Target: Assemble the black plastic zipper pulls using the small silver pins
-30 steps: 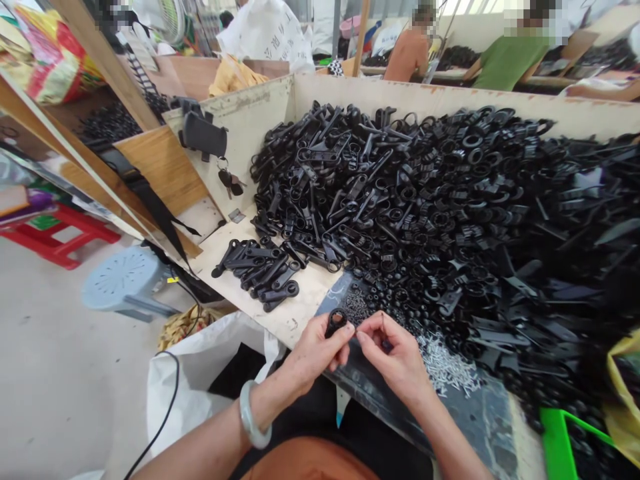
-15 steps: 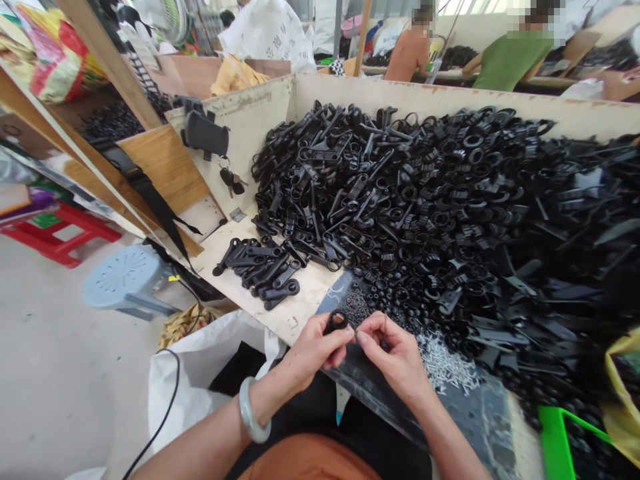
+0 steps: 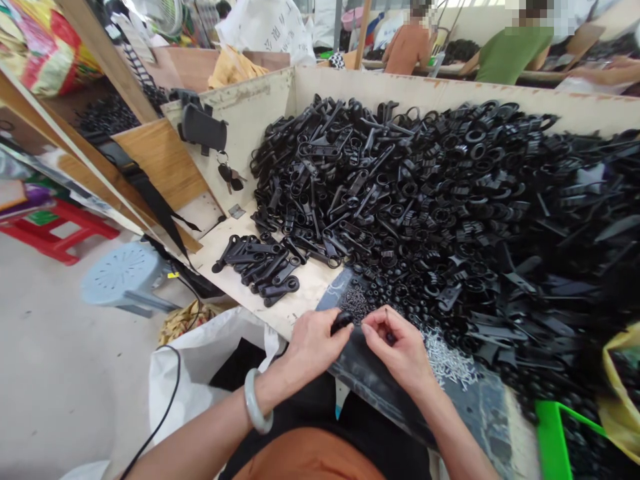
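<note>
My left hand, with a pale bangle on its wrist, is closed around a black plastic part with a rounded end. The rest of that part is hidden in the palm. Just to the right, my right hand has its thumb and forefinger pinched together, slightly apart from the left fingertips. A small black piece shows beneath its curled fingers; whatever the pinch itself holds is too small to make out. Both hands are above the dark work board, near silver screws and tiny dark grey pieces.
A large heap of black plastic parts fills the wooden bin. Finished-looking black handles lie in a group at left. A green crate stands at lower right, a white sack at lower left. Two people work beyond the bin.
The left hand has turned so that the ring opening of the black part no longer faces up. My right hand has moved slightly right, widening the gap between the fingertips.
</note>
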The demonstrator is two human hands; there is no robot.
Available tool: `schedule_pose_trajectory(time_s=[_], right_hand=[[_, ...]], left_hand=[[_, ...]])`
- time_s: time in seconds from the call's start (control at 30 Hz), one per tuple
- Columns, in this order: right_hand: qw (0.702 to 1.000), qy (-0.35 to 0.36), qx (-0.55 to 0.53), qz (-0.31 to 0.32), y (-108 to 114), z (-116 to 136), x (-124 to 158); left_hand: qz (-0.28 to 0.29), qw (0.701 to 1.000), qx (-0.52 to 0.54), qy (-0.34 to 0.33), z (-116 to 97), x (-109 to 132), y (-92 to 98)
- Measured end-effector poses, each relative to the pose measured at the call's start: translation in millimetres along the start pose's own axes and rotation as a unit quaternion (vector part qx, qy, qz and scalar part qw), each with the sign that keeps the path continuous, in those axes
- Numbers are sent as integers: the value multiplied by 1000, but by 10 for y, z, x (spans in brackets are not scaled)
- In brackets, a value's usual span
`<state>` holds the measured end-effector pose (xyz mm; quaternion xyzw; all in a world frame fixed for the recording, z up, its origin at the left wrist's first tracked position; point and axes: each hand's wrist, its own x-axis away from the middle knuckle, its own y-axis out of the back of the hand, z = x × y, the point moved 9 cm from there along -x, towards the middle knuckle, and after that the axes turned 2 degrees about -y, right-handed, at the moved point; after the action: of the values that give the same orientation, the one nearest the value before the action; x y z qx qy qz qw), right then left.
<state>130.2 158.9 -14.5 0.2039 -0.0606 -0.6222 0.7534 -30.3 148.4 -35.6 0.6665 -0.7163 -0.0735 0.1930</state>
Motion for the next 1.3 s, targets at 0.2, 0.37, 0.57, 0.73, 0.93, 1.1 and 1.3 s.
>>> schedule_pose_trajectory(time_s=[0.2,0.37,0.57,0.73,0.93,1.1,1.3], right_hand=[[998,29,62,10,29,72,79],[996,54,61,22,15,226,175],[998,45,0,42,14,301,250],[987,-77,-137,33,-57,7,384],[969,-161,-189,15,-124,-180,521],[988,-96,-109,-45,-24,-18,533],[991,-49,-79,-98,19,103,613]], left_hand=[[-7,995,-75,-60,-80,36,-11],[97,984,143,50,4,155,-172],[176,937,286,100,7,314,-284],[164,924,327,111,63,402,-350],[149,933,313,97,82,459,-371],[73,938,319,115,142,478,-375],[52,933,338,115,103,500,-440]])
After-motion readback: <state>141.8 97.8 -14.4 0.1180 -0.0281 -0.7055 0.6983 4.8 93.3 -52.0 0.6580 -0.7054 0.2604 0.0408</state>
